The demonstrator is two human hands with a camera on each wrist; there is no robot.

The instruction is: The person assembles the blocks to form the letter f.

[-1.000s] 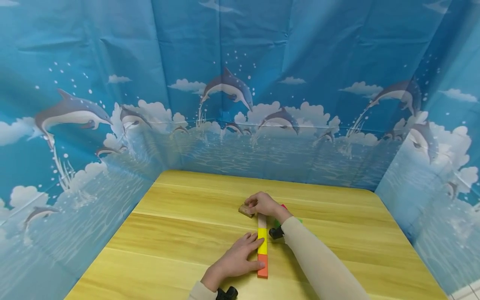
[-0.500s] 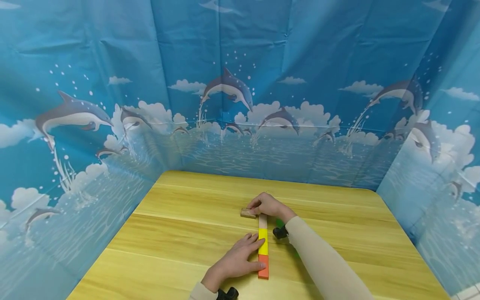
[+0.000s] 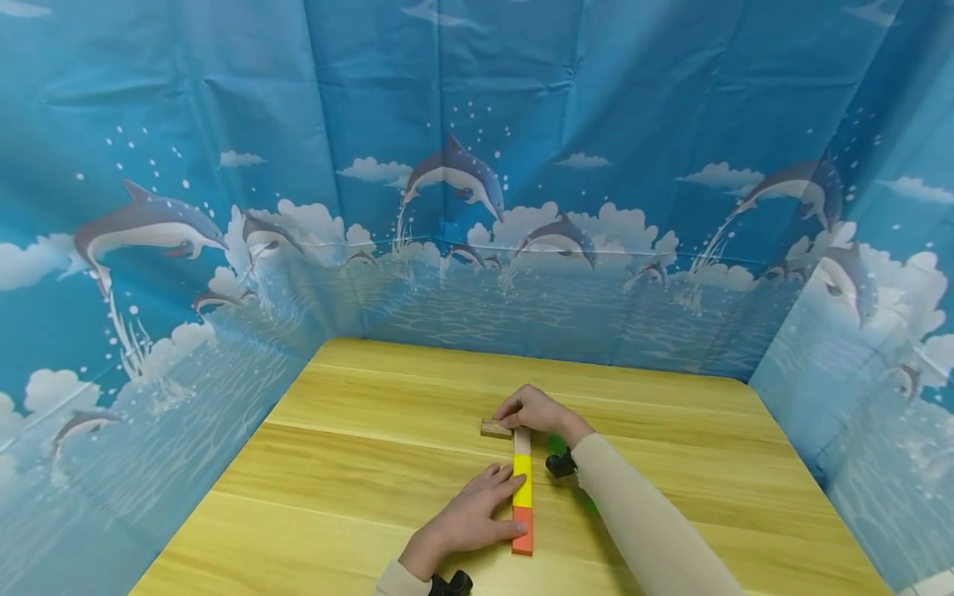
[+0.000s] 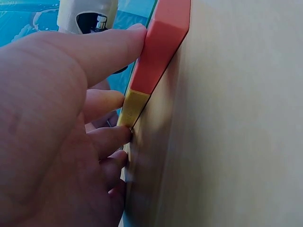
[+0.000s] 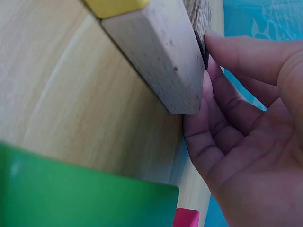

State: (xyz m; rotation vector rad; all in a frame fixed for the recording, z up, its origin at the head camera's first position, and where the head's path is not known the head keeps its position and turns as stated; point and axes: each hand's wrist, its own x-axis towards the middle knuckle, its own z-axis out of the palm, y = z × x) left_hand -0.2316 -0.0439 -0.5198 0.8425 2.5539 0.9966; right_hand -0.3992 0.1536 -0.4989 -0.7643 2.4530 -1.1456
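A straight row of blocks lies on the table: a red-orange block nearest me, a yellow block, then a pale wooden block. My left hand rests against the row's left side, thumb on the red-orange block and index finger on the yellow one, fingers mostly straight. At the row's far end, my right hand pinches a dark brown wooden block between thumb and fingers. That block lies crosswise, pointing left from the pale block's far end. Its right part is hidden by my fingers.
A green piece and a pink piece stand right of the row, mostly covered by my right arm in the head view. The wood-grain table meets a blue dolphin-print curtain behind and at the sides.
The brown block has turned from slanted to nearly square across the row and shifted slightly right, with my right hand on it. My left hand has stayed in place.
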